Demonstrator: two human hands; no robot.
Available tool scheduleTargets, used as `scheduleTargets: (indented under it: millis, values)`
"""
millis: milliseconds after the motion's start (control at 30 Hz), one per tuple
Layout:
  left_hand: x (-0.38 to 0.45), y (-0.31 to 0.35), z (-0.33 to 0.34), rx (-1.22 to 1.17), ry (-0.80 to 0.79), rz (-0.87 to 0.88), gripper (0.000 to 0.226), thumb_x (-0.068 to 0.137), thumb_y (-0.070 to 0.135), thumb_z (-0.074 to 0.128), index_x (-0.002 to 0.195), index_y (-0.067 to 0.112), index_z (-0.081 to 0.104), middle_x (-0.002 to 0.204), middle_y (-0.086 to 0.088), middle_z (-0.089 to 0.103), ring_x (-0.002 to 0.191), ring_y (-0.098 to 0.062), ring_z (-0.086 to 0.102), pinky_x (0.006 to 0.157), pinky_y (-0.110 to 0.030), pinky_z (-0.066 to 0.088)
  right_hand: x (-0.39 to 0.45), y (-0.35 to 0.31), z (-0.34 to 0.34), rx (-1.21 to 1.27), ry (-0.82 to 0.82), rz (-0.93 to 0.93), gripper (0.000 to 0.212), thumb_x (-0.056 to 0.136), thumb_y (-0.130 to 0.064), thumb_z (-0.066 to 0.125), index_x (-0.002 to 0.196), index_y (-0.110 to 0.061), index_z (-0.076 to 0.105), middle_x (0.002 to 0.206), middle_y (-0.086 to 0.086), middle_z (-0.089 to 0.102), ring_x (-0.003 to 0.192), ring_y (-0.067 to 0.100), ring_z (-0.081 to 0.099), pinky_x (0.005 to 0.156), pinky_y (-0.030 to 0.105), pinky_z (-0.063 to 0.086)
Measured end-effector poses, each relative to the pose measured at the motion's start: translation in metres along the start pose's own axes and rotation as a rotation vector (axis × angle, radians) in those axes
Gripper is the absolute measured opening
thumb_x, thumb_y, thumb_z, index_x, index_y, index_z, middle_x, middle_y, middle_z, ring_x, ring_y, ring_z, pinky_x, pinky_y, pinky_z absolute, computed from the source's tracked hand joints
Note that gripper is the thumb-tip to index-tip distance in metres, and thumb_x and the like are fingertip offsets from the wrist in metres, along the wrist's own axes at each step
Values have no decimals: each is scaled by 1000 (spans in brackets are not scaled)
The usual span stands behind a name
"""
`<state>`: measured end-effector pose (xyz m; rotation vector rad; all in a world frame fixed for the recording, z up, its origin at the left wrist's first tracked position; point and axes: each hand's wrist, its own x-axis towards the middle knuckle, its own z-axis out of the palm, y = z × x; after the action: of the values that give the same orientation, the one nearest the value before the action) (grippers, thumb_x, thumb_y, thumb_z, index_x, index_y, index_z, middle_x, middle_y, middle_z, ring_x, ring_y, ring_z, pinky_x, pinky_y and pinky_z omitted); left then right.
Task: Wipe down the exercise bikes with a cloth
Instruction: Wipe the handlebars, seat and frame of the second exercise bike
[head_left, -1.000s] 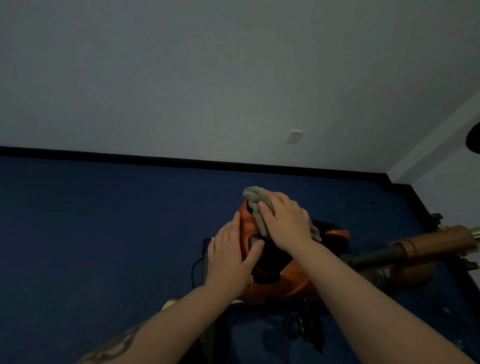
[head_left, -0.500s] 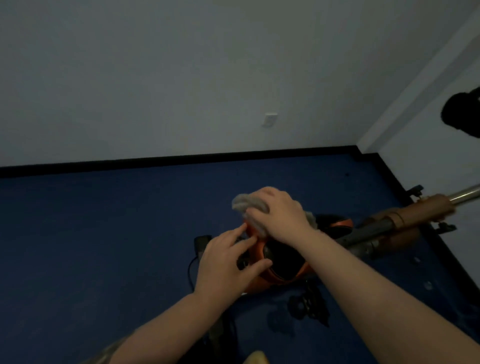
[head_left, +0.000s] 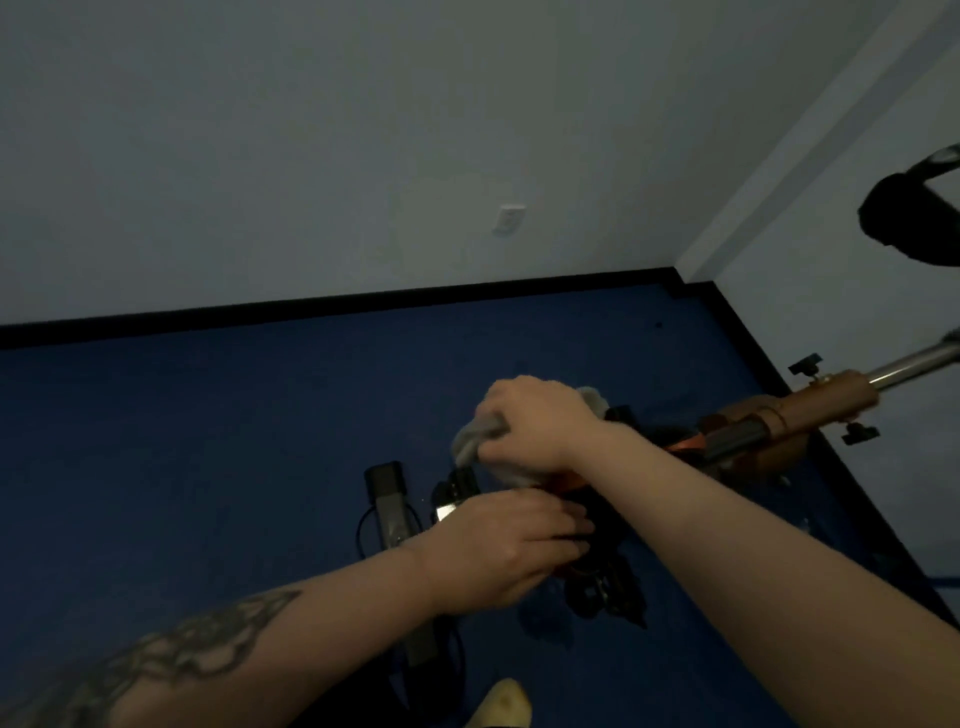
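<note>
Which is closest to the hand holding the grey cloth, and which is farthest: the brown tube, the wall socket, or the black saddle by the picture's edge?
From the right hand, in the head view:
1. Brown tube, on the right, low over the floor.
2. Wall socket, straight above on the wall.
3. Black saddle, high at the right edge.

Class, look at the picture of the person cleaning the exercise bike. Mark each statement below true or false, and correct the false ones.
1. The right hand grips a grey cloth. True.
2. The left hand holds a spray bottle. False: it rests on the exercise bike, with no bottle in view.
3. The floor is blue. True.
4. The cloth lies on the floor. False: it is held over the bike's orange body.
5. A white wall socket sits on the wall. True.
</note>
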<state>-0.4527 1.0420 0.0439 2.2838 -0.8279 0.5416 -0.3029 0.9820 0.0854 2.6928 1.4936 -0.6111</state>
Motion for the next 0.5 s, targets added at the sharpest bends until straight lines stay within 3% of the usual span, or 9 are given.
scheduleTargets:
  millis: [67,100,200,300,400,500]
  values:
    - [7,-7,-2,-29,-96,42,26,90,9,61,114,5,70,123,-9,66,120,-24,58,103,-38,45,-11,7,6,92,54,-135,38,75,-61,49,96,-35,66,109,-14,60,98,11,54,81,38,45]
    - [8,-11,-3,-38,-113,46,27,92,9,60,117,5,68,125,-9,64,122,-24,56,105,-38,43,-15,15,7,243,88,-96,36,79,-61,51,98,-34,66,106,-15,61,97,9,56,82,38,47]
    - [4,-18,0,-52,-125,52,30,95,10,55,123,5,64,132,-8,60,130,-21,50,110,-37,38,-20,45,7,562,140,334,43,86,-68,45,107,-36,66,103,-12,67,97,12,61,90,42,49]
    - [0,-19,9,-74,-94,47,29,94,9,54,120,5,66,130,-7,61,130,-21,50,111,-37,36,-18,47,11,441,102,530,52,91,-67,33,116,-33,63,114,-2,66,103,19,59,86,39,46]
    - [3,-16,15,-142,-4,-10,22,88,8,58,105,7,72,115,-5,69,110,-19,62,100,-31,45,-23,19,28,180,333,397,48,91,-63,30,117,-34,58,117,-4,59,107,20,54,84,40,38]
    - [11,-17,9,-216,-3,-57,19,83,8,63,99,10,74,108,-1,70,101,-15,63,89,-23,49,-29,9,27,270,387,240,48,86,-69,32,112,-41,61,115,-13,56,107,12,49,89,38,37]
